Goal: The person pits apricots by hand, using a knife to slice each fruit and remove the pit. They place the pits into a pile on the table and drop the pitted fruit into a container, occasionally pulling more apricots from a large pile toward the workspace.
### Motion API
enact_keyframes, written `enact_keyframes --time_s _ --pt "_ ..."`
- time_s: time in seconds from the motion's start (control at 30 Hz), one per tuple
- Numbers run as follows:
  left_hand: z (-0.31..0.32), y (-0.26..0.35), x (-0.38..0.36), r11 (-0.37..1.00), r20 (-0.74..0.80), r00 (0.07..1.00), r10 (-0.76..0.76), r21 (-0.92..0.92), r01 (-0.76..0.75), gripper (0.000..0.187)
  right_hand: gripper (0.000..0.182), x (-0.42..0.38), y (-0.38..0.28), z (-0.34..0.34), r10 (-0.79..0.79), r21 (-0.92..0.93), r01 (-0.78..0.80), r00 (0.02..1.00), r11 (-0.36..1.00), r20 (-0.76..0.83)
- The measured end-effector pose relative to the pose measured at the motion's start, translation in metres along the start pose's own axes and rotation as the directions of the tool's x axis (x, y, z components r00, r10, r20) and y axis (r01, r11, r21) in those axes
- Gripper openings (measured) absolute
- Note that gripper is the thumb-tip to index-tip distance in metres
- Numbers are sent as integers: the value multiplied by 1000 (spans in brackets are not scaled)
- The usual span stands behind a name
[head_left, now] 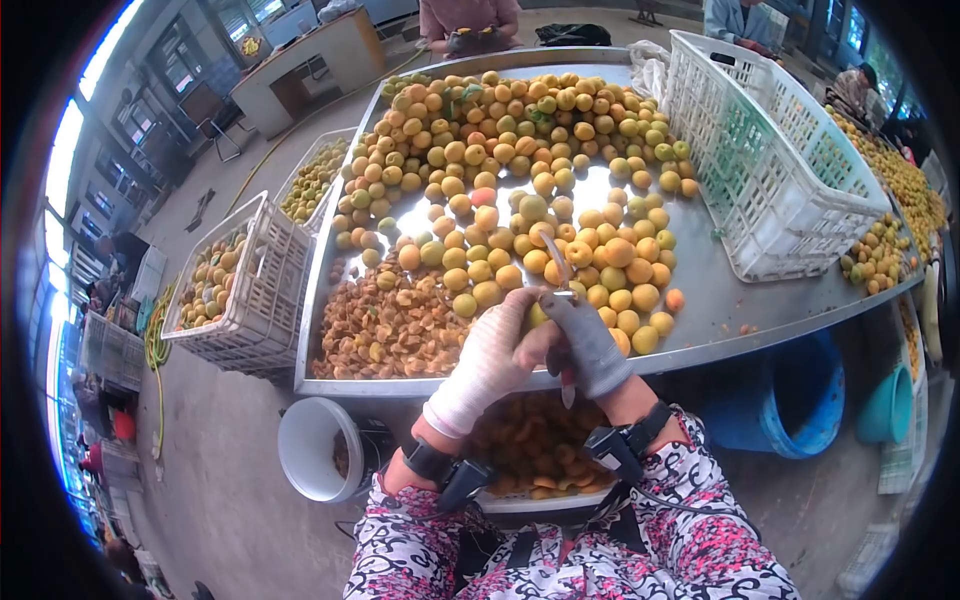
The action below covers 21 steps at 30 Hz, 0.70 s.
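My left hand [492, 352], in a white glove with bare fingertips, is closed round a greenish apricot [538, 314], which is mostly hidden by the fingers. My right hand [590, 345], in a grey glove, grips a knife [556, 258]. Its curved blade points up and away above the fist, and part of a red handle shows below. Both hands meet over the front edge of a metal table [715, 340]. Whole apricots [620, 255] lie just beyond them. A heap of brownish-orange pieces [385, 325], apparently pits or scraps, lies to the left.
A white plastic crate [780, 165] stands on the table at right. Crates of apricots [215, 285] stand left on the floor. Below are a white bucket [308, 450], a container of orange fruit pieces [540, 440] and a blue tub [800, 400]. Another person [470, 25] works across the table.
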<state>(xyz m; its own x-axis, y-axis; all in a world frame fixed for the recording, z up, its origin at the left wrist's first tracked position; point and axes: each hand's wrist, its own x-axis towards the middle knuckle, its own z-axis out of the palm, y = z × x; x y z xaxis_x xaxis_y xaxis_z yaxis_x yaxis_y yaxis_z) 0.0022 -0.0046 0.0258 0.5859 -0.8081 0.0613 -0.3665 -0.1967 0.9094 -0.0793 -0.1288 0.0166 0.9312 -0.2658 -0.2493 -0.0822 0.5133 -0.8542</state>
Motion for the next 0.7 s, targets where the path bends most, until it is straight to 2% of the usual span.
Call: enact_keyframes --time_s 0.1,0.2,0.3,0.43,0.5,0.53,0.6,0.63,0.7 --pt "0 -6 -4 998 -50 998 37 -57 -40 36 30 2 1 -1 18 43 -21 997 999 76" --pt "2 -7 -6 991 -117 988 99 -79 -109 36 24 -2 -3 -1 97 37 -101 991 994 94" --pt "4 -12 -7 987 -141 979 150 -35 -156 34 20 -10 -10 9 91 63 -94 994 994 57" --pt "1 -6 -8 995 -126 990 66 -69 -75 31 19 -16 -10 18 118 115 -122 992 986 41" --pt "-3 -7 -8 1000 -61 998 25 12 -24 34 20 -10 6 12 111 176 -126 990 976 92" --pt "-3 -9 -8 1000 -63 998 24 10 -24 34 20 -8 12 10 113 174 -128 989 976 92" --pt "0 -19 -6 986 -101 993 65 160 -48 30 24 -6 17 12 9 213 -39 990 976 141" --pt "1 -32 -2 986 -102 993 62 160 -45 30 24 -6 19 15 12 214 -42 990 976 141" --pt "3 -37 9 985 -290 953 88 -116 -126 26 29 -10 22 23 2 267 15 998 964 -62"
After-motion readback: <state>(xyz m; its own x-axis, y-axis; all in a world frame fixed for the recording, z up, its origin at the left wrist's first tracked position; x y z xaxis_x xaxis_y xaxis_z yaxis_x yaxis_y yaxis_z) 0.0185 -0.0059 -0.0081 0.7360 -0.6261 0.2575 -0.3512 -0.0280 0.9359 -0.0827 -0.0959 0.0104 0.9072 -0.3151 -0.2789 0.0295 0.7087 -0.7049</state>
